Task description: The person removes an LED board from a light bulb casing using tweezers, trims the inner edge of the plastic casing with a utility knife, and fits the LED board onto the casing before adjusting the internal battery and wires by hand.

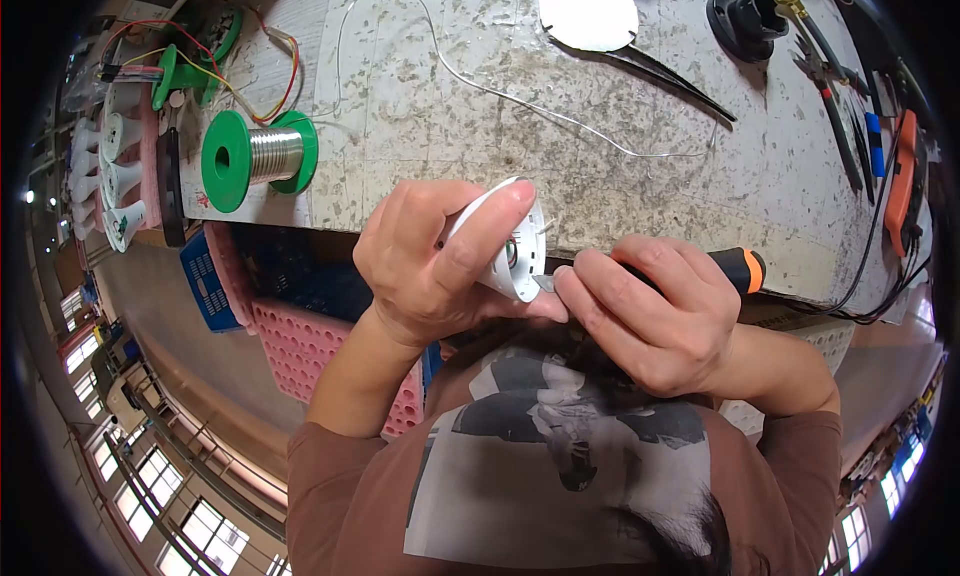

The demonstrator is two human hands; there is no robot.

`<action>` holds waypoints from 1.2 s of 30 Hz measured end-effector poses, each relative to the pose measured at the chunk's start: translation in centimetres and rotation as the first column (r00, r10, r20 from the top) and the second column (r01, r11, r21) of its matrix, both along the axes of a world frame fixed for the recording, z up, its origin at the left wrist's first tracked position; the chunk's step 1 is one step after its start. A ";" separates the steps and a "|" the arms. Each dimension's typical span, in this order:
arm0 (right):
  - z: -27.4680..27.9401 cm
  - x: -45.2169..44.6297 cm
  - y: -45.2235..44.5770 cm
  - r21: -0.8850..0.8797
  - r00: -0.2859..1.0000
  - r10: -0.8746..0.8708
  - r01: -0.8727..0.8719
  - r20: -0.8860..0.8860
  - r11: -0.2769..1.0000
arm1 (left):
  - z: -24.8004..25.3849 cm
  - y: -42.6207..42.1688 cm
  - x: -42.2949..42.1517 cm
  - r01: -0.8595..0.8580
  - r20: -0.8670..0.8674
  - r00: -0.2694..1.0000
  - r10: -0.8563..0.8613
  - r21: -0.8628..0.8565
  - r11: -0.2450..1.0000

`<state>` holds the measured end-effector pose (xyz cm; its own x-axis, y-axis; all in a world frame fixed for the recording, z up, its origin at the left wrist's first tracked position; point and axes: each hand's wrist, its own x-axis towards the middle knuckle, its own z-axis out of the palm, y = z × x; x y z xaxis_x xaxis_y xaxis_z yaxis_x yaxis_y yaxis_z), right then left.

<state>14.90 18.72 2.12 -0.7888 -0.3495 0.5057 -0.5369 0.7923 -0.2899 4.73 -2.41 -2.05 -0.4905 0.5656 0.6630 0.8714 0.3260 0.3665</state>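
My left hand (430, 261) is closed round a white cup-shaped plastic housing (530, 261), its open rim turned to the right. Inside the housing a bit of green and some small wires show. My right hand (655, 311) grips a hand tool with a black-and-orange handle (742, 271). From between the fingers pokes the tool's short, flat metal tip (544, 282), at the lower rim of the housing; whether it touches is hard to tell. Both hands are just off the near edge of the worn workbench (400, 106), in front of my body.
A green spool of solder wire (272, 156) stands on the left, its strand (560, 116) running across the bench. Farther back lie a white disc (588, 14) and black tweezers (670, 73). Pliers (828, 96) lie right. White cone-shaped parts (122, 176) sit in pink foam at left.
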 end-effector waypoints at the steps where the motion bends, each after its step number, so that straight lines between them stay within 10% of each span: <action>1: -0.1 -0.1 0.0 -0.001 0.999 0.006 -0.006 -0.038 1.000 | 0.1 -0.1 -0.1 -0.003 0.011 1.000 0.004 -0.041 0.999; 36: -0.7 -0.9 0.9 0.015 0.996 0.050 -0.049 -0.072 0.999 | 1.9 0.0 -0.8 0.011 0.052 0.999 -0.002 -0.165 0.986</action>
